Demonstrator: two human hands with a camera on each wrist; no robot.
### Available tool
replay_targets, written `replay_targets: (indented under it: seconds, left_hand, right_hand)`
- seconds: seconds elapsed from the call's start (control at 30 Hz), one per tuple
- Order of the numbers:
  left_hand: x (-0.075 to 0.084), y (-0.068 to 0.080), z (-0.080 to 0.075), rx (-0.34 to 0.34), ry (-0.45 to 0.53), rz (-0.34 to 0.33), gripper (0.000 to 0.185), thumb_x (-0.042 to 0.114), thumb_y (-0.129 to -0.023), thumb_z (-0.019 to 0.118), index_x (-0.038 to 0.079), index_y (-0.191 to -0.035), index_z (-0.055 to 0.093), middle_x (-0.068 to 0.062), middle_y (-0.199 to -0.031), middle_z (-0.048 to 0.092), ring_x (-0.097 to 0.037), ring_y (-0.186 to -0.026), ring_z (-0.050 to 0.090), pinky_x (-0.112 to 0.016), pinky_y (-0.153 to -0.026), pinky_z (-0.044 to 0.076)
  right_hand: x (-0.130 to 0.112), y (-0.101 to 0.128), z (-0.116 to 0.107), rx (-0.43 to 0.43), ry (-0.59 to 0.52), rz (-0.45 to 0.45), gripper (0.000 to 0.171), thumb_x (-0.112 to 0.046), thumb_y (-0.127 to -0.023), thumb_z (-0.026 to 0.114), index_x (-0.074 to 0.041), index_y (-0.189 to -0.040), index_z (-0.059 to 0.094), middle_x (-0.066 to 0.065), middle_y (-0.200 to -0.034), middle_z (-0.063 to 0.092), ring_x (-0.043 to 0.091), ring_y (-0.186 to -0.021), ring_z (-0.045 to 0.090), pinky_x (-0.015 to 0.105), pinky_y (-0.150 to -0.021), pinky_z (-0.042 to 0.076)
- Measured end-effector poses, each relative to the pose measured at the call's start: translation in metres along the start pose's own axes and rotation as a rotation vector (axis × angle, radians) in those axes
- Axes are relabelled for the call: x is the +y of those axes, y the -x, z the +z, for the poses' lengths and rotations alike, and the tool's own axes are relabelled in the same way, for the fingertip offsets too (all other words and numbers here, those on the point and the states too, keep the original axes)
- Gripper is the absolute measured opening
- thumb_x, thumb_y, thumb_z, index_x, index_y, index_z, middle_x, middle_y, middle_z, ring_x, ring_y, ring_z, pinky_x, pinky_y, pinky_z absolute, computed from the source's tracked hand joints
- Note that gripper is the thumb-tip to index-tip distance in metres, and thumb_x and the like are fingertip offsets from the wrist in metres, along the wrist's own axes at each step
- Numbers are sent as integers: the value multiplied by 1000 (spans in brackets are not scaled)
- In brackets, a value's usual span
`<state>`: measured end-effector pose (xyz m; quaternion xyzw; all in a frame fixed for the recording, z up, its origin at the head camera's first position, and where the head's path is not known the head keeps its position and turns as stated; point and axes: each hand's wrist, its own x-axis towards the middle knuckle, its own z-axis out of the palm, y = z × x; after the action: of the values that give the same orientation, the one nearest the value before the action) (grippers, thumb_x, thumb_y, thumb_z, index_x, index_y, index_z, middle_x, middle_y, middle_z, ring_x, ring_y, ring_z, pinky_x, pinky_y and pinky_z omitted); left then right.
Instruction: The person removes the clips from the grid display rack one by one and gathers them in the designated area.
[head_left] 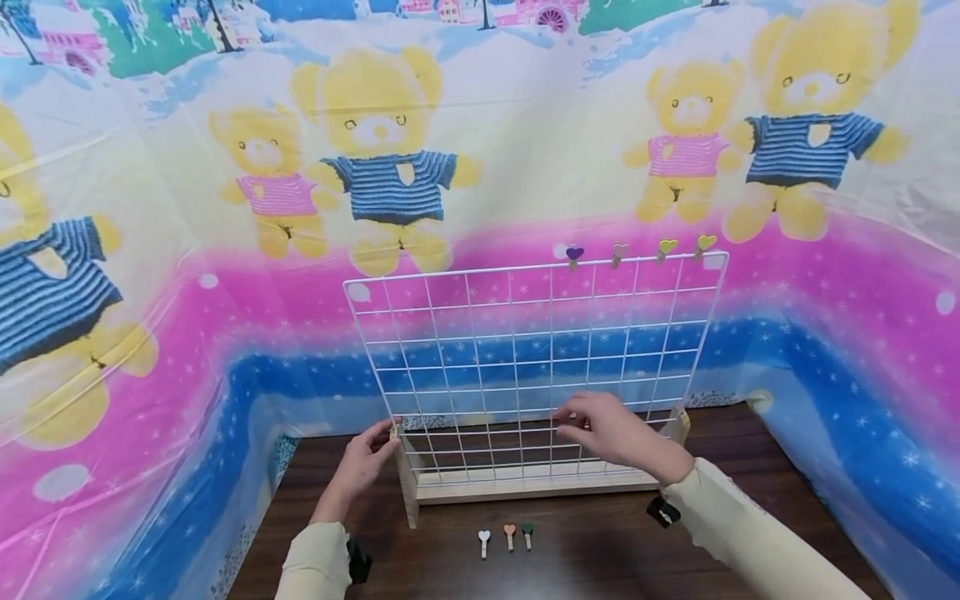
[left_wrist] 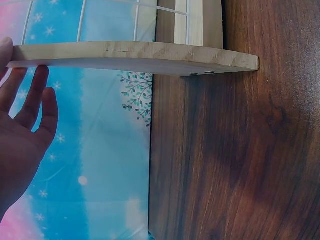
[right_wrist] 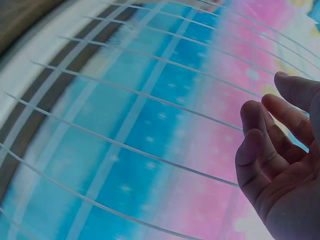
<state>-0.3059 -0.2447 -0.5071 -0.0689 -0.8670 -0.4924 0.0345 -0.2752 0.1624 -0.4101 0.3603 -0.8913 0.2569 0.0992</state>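
Both sleeves lead to loose, empty hands: left hand (head_left: 365,461) steadies the wooden upright (head_left: 406,483), right hand (head_left: 609,432) nears the light, stiff, probably tippy wire grid (head_left: 525,350).

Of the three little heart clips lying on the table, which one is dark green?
The rightmost heart clip, nearest the right hand. The middle clip is orange-tan and the left clip is white.
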Motion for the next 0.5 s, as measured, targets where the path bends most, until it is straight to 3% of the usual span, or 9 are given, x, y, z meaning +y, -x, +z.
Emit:
replay_targets:
  seconds: [0.3, 0.5]
  left_hand:
    - [2, 1, 0, -1, 2, 11, 39, 11, -96, 56, 10, -135, 53, -15, -120, 59, -30, -109, 55, -43, -84, 49]
    - [1, 1, -1, -4, 0, 3, 40, 13, -97, 55, 8, -136, 51, -15, -118, 59, -30, -109, 55, -43, -84, 49]
  right_hand:
    - [-17, -17, -48, 91, 61, -35, 18, -17, -88, 69, -11, -105, 69, -2, -95, 63, 3, -70, 53, 22, -54, 44]
    - [-27, -30, -76, 175, 86, -78, 21, -13, -86, 71, -9, -106, 70, -1, -91, 63, 4, -67, 54, 23, -56, 46]
